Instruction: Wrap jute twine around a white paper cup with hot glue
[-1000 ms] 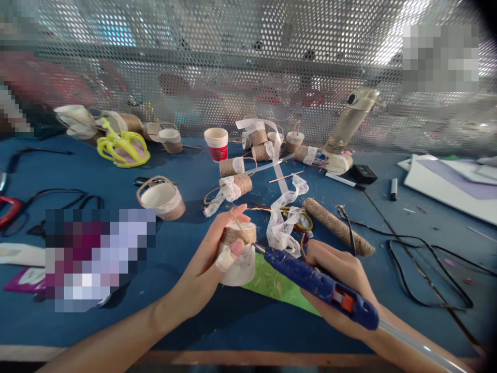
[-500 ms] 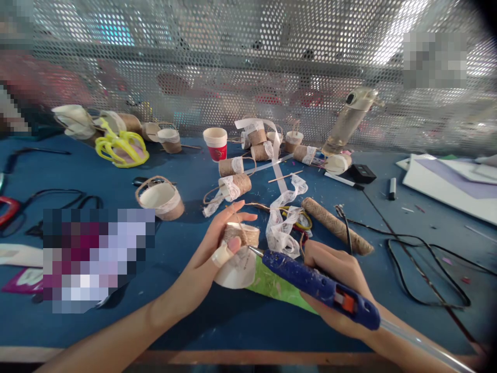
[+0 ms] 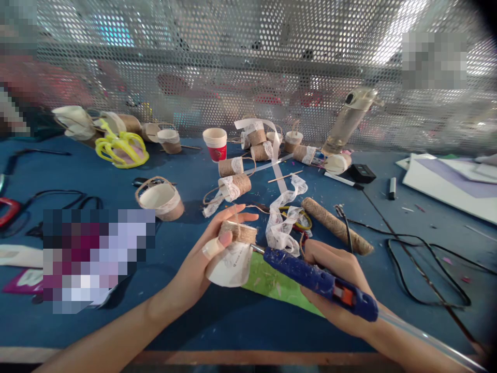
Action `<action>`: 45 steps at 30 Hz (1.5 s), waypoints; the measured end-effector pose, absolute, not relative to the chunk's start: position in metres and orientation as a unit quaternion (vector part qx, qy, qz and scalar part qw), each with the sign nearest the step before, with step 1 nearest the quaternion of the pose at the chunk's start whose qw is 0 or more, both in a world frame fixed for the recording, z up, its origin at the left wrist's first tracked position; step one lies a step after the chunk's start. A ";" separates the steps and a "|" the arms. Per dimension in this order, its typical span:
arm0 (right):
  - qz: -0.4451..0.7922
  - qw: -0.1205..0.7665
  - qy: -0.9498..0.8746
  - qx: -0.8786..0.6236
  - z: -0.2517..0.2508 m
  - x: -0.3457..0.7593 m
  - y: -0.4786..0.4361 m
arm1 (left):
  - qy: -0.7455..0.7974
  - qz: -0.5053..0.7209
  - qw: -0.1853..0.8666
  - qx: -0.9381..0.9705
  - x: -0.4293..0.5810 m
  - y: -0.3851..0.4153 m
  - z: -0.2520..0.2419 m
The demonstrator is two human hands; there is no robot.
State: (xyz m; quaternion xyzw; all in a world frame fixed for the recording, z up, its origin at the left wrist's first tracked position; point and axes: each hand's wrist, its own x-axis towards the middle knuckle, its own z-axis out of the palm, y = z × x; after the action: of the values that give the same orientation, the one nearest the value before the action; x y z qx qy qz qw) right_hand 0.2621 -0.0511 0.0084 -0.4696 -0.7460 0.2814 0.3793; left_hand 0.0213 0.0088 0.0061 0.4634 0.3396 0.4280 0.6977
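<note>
My left hand (image 3: 207, 246), a bandage around its thumb, grips a white paper cup (image 3: 232, 267) partly wound with brown twine (image 3: 245, 233). The twine covers one end of the cup and the rest is bare. In my right hand (image 3: 337, 269) is a blue hot glue gun (image 3: 306, 276), a clear glue stick trailing from its back. Its metal nozzle points at the cup's side, just below the twine; whether it touches I cannot tell. Under the cup lies a green sheet (image 3: 275, 285). White lace ribbon (image 3: 281, 228) and a roll of twine (image 3: 337, 225) lie beyond my right hand.
Twine-covered cups (image 3: 235, 186) with lace stand and lie toward the back, near a red paper cup (image 3: 216, 145). A yellow basket-like craft (image 3: 122, 147) sits back left. A bottle (image 3: 349, 119) leans against the perforated metal screen (image 3: 217, 67). A black cord (image 3: 392, 269) loops at right.
My left hand has shifted slightly left and turned the cup, so more of its white side and printing shows. The glue gun has stayed nearly in place.
</note>
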 end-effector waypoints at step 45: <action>0.293 0.389 -0.727 -0.484 0.009 0.261 -0.052 | 0.362 0.411 0.785 0.288 0.027 0.011 0.009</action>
State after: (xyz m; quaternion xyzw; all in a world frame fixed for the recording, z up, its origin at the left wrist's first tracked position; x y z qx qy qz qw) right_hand 0.2613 -0.0523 0.0095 -0.4835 -0.7274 0.2934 0.3886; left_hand 0.0274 0.0109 0.0087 0.2879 0.3624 0.4113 0.7853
